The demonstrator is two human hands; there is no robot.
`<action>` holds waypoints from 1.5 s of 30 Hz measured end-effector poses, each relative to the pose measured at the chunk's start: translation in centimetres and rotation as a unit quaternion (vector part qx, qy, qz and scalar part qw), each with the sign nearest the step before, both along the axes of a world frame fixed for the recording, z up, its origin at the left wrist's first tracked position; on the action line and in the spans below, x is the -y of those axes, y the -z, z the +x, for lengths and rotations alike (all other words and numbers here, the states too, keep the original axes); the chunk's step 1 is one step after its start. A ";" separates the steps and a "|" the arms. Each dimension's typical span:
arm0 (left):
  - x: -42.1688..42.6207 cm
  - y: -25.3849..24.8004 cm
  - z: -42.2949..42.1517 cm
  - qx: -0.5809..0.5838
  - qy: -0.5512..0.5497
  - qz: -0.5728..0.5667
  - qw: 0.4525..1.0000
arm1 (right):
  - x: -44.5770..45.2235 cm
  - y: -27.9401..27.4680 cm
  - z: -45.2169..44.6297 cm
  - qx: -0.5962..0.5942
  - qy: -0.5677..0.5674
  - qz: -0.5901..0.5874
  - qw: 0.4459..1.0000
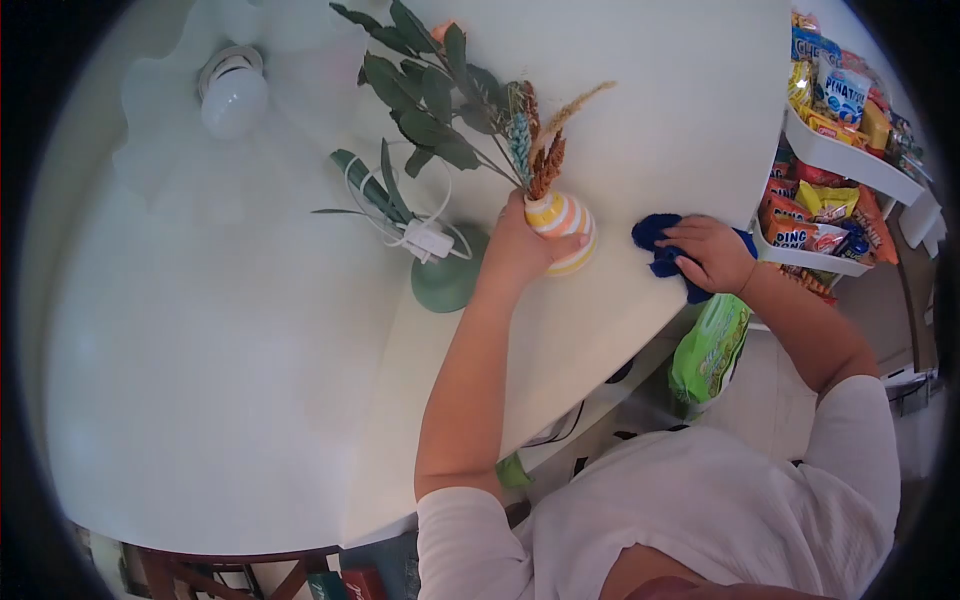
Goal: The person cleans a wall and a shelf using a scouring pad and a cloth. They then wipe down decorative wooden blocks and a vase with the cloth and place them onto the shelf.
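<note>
My left hand (518, 248) is wrapped round a small vase (574, 222) with yellow, orange and white stripes. Dried stems (543, 155) and leafy green branches (430, 95) rise from its neck. Under my right hand (714, 256) is a bunched dark blue cloth (655, 232), pressed on the white surface (610, 320) near its right edge. The fingers curl over the cloth. Just left of my left wrist is a round green vase (440, 285) holding leaves (375, 190), with a white plug and cable (428, 240) lying over it.
Snack packets fill two tiers of a white rack (850, 160) beyond the right edge. Below that edge is a green plastic package (710, 350). A white bulb in a socket (235, 100) is at the upper left. Part of a dark red wooden chair (230, 570) shows at the bottom left.
</note>
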State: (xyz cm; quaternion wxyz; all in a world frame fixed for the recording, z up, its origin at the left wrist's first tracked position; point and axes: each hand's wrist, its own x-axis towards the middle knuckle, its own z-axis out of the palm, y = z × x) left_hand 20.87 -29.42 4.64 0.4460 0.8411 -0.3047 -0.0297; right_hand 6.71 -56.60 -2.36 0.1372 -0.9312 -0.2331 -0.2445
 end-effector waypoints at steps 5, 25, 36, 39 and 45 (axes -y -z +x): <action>0.1 0.5 1.1 -0.008 0.063 -0.006 0.998 | -0.1 -0.2 -0.4 0.027 0.002 0.011 1.000; -0.4 -0.2 -1.9 -0.004 -0.029 0.064 0.998 | -1.4 0.9 -1.2 0.066 0.130 0.079 0.986; -0.1 -1.7 -4.0 0.191 -0.091 -0.196 0.957 | -1.5 1.1 -1.1 0.080 0.135 0.077 0.985; 0.9 -2.1 -4.3 0.197 -0.076 -0.225 0.951 | -1.5 1.1 -1.0 0.077 0.137 0.082 0.984; 1.9 -2.0 -4.0 0.169 -0.096 -0.284 0.939 | -1.9 0.5 -0.9 0.035 0.120 0.082 0.989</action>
